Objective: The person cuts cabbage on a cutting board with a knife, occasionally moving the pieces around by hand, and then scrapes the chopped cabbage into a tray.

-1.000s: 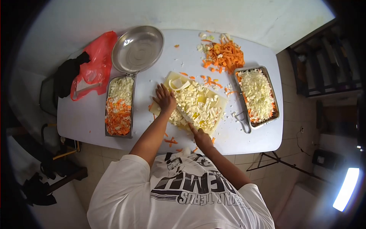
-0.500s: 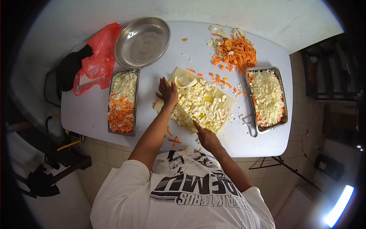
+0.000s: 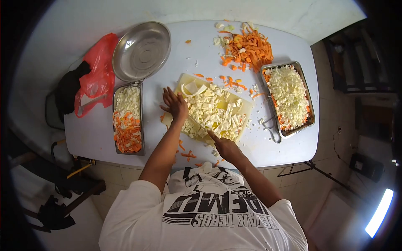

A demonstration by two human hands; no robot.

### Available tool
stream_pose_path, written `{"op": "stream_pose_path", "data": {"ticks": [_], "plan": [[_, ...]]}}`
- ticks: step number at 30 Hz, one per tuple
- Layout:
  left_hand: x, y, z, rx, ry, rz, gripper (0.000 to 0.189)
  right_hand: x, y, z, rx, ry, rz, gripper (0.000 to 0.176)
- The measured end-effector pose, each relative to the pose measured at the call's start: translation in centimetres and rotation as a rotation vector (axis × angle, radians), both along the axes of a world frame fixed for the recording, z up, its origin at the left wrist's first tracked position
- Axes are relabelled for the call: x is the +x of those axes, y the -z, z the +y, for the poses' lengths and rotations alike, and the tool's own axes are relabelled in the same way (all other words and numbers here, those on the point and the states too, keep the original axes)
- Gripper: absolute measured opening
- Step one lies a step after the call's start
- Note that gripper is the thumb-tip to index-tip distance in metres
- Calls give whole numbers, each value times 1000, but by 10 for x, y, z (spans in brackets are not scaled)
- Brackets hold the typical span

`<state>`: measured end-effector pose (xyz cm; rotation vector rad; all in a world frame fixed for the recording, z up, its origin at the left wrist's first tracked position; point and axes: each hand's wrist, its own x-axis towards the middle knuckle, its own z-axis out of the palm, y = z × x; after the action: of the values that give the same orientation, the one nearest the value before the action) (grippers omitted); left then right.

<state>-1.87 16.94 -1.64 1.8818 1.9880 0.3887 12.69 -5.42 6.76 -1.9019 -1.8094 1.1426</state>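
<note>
My right hand (image 3: 226, 148) is closed round the handle of a knife (image 3: 198, 123), whose blade runs up and left across the cutting board (image 3: 247, 109). My left hand (image 3: 176, 105) lies at the far end of the blade, fingers stretched out and spread past the board's left edge. Its palm seems to press on the blade's back; the contact is hidden. Chopped cabbage (image 3: 217, 109) covers most of the pale yellow board. A larger curved cabbage piece (image 3: 194, 88) rests near its top left corner.
A tray of chopped cabbage and carrot (image 3: 127, 121) stands left, beneath a round metal pan (image 3: 142, 52) beside a red plastic bag (image 3: 98, 73). Another filled tray (image 3: 288, 98) stands right, with a peeler-like metal tool (image 3: 273, 130) beside it. Carrot peelings (image 3: 251, 48) lie heaped at the back.
My view has shifted and turned slightly, so the table's things appear further left. Both hands keep nearly the same place on the knife, and the cabbage looks much the same.
</note>
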Motion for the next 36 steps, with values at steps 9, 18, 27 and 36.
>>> {"op": "stream_pose_path", "data": {"ticks": [9,18,27,36], "plan": [[7,8,6,-41,79,70,63,4,10,3,-77,27,31,65],[-7,-13,-10,44,109,55,64,-3,-2,-12,13,-4,-14,65],[-11,16,-11,26,113,119,64,3,7,-9,-51,-32,48,66],[-10,1,-25,-11,185,135,64,-2,20,-26,-39,25,139,64]]}}
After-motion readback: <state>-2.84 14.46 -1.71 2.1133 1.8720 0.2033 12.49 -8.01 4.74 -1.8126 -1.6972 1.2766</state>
